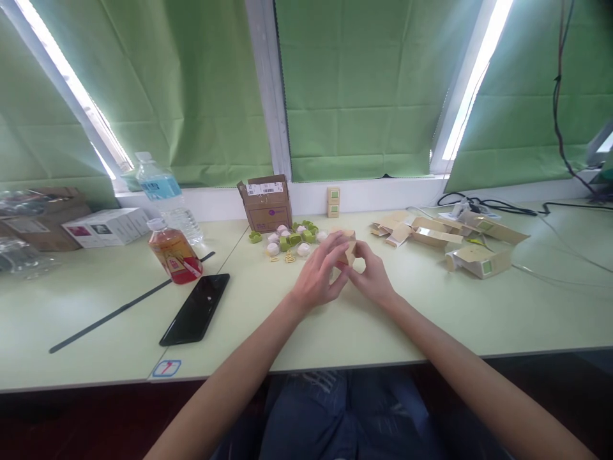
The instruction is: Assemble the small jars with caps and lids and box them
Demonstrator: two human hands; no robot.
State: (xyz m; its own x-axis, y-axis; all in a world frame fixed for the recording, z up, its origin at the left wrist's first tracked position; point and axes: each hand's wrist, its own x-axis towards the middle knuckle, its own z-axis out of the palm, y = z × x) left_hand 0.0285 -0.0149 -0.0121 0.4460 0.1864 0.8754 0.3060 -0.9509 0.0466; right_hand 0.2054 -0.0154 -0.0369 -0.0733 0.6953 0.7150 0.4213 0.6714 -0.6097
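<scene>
Between my two hands, just above the table, is a small tan cardboard box (351,236). My left hand (320,271) grips it from the left with fingers over its near side, hiding much of it. On the right side, my right hand (373,276) pinches the box between thumb and fingers. Just beyond my left hand lies a cluster of white round pieces (303,249) and green ring-like pieces (286,241). A few small yellow pieces (289,257) lie in front of them.
Opened tan cartons (479,260) lie at the right beside cables (502,207). Two small boxes (333,202) are stacked against the wall, near a brown carton (266,206). Leftward are a phone (195,310), a red drink bottle (175,252), a water bottle (167,198) and a dark strip (119,310).
</scene>
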